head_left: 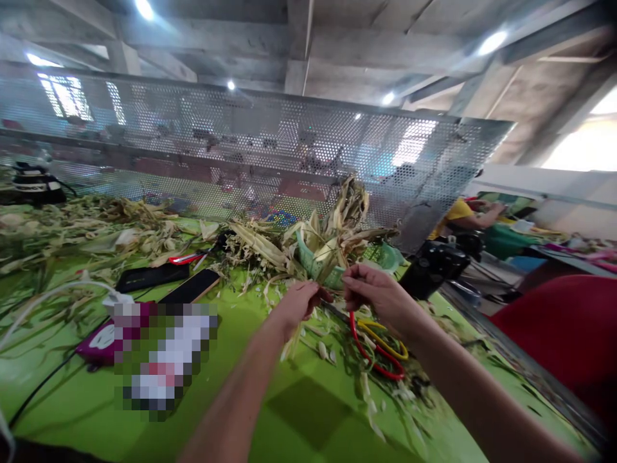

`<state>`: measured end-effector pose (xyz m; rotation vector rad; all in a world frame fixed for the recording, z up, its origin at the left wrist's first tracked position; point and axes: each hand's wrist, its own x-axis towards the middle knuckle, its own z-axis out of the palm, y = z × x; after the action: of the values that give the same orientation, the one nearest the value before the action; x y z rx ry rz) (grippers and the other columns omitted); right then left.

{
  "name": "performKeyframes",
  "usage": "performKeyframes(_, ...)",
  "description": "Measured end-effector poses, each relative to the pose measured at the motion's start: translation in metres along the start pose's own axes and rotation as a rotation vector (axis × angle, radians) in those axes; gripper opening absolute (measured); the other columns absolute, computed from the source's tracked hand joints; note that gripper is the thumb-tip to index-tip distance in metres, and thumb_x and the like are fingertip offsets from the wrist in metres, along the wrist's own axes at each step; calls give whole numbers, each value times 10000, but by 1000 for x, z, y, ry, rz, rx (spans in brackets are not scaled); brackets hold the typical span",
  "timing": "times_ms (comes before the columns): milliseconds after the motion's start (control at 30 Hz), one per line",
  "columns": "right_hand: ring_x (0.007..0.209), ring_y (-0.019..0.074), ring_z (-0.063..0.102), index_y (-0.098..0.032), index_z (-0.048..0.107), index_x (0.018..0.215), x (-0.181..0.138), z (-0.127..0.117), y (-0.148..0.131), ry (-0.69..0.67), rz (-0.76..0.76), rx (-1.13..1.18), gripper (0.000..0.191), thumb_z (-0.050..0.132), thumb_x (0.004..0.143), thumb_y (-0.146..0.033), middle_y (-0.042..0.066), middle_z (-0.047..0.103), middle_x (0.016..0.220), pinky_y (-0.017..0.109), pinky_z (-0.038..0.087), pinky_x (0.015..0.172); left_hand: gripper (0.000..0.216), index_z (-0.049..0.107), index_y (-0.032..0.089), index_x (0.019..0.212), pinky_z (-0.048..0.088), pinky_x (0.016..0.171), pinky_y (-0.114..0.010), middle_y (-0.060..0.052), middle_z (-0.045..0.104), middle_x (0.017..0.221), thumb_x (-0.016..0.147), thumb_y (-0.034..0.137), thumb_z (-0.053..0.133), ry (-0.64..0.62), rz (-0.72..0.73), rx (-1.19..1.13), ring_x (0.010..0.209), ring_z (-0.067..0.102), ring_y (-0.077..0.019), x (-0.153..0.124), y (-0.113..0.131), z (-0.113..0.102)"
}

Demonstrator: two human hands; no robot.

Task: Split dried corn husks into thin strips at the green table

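Observation:
My left hand (299, 307) is closed in front of the green basket (308, 254), its fingertips pinched on a thin strip of corn husk (328, 270). To its right my right hand (369, 292) is closed too, thumb against fingers; whatever lies between them is too small to make out. The hands are a short gap apart. Dry corn husks (351, 206) stick up out of the basket. Just under my right hand lie scissors with red and yellow handles (380, 350), the blades partly hidden.
Loose husks (120, 225) heap along the back left of the green table (231, 399), before a perforated metal screen (216, 148). At left lie a phone (190, 287), a black case (153, 276) and a purple power strip (99, 344). A red chair (559, 321) and another person (460, 212) are at right.

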<state>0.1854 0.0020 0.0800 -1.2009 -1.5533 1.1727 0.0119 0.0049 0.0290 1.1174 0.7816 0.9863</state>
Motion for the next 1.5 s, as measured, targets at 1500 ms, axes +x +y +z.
performKeyframes(1500, 640, 145, 527, -210, 671, 764, 6, -36, -45, -86, -316, -575, 213, 684, 782, -422, 14, 606, 706, 288, 422, 609, 289, 690, 187, 711, 248, 560, -264, -31, 511, 672, 809, 246, 425, -106, 91, 407, 616, 381, -153, -14, 5, 10)
